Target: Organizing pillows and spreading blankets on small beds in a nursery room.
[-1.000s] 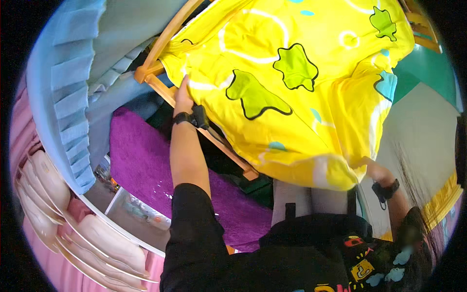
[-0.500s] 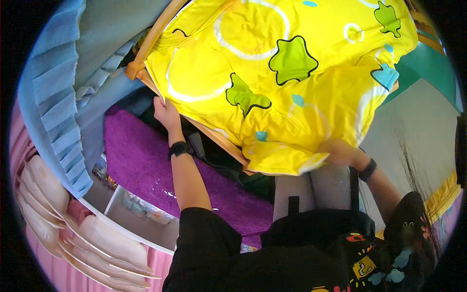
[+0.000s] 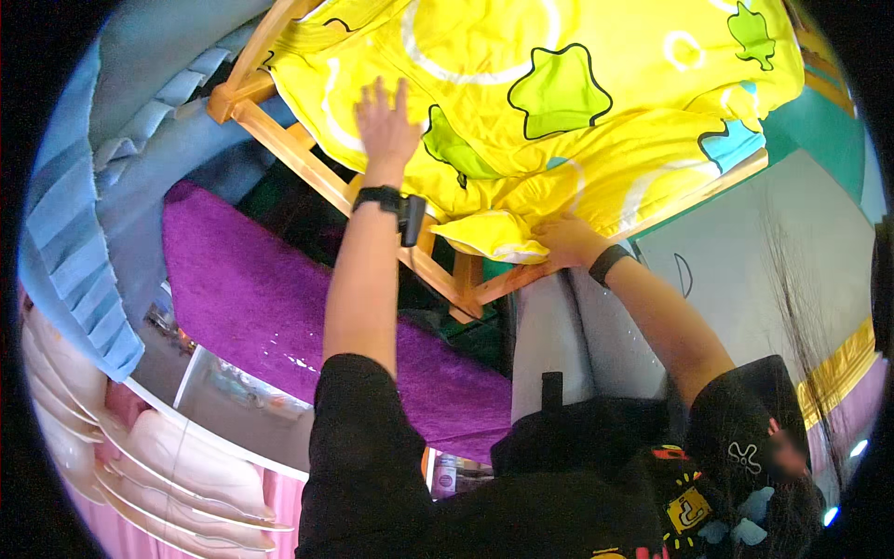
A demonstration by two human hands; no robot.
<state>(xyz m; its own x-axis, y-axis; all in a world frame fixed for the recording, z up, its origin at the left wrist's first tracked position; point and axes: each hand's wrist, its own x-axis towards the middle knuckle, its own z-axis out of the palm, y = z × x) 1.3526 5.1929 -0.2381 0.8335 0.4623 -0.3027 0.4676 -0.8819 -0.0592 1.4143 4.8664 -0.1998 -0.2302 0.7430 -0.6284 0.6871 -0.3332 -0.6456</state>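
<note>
A yellow bed cover (image 3: 643, 84) with green and blue shapes and white rings lies rumpled over a wooden frame (image 3: 312, 168). My left hand (image 3: 386, 130) is open, its fingers spread flat on the cover's left part. Close to the frame's near corner, my right hand (image 3: 570, 240) has its fingers closed at the cover's bunched edge; the fingertips are partly hidden. The cover's near left edge is drawn inward, so the frame's left rail and near corner show bare. I wear a dark band on each wrist.
My legs (image 3: 549, 345) stand against the frame's near corner. To the left are a purple plush surface (image 3: 251, 279), a blue ruffled curtain (image 3: 70, 252), a white shelf unit (image 3: 242, 415) and stacked cream-coloured curved pieces (image 3: 186, 456). A grey-white panel (image 3: 736, 261) lies to the right.
My left hand let go of the cover's left edge and moved onto its top, opening flat. My right hand moved up and left with the near edge, uncovering the frame's corner.
</note>
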